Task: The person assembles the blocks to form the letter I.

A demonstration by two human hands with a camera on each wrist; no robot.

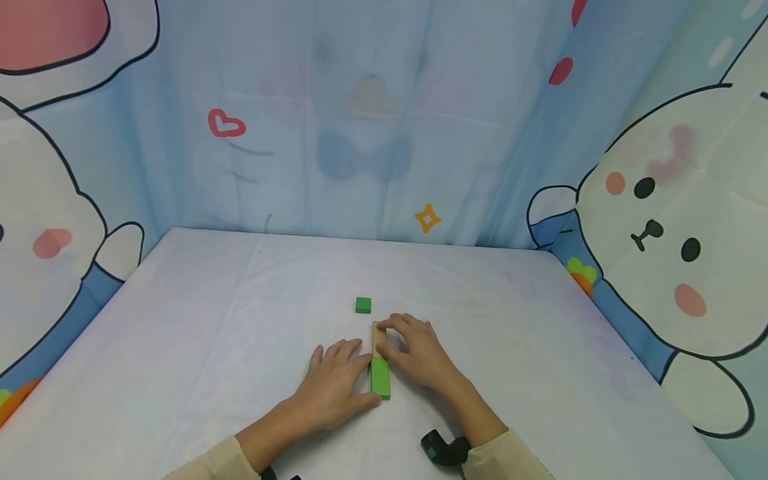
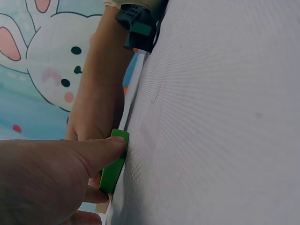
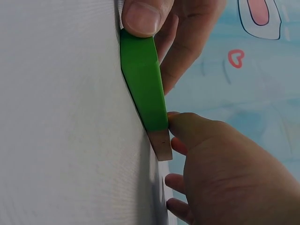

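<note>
A green block (image 1: 380, 379) lies lengthwise on the white table, end to end with a plain wooden block (image 1: 379, 340) beyond it. My left hand (image 1: 333, 387) holds the green block from the left, thumb at its near end and index finger by the joint between the blocks. From the right, my right hand (image 1: 422, 350) pinches the wooden block, index finger at its far end and thumb close to the joint. In the right wrist view the left thumb presses the near end of the green block (image 3: 143, 82), and the wooden block (image 3: 161, 144) meets its far end.
A small green block (image 1: 363, 305) sits just beyond the wooden one, apart from it. The white tablecloth (image 1: 240, 320) reaches back to a blue printed curtain (image 1: 372, 133). A dark wrist device (image 1: 444, 448) is worn at the right sleeve.
</note>
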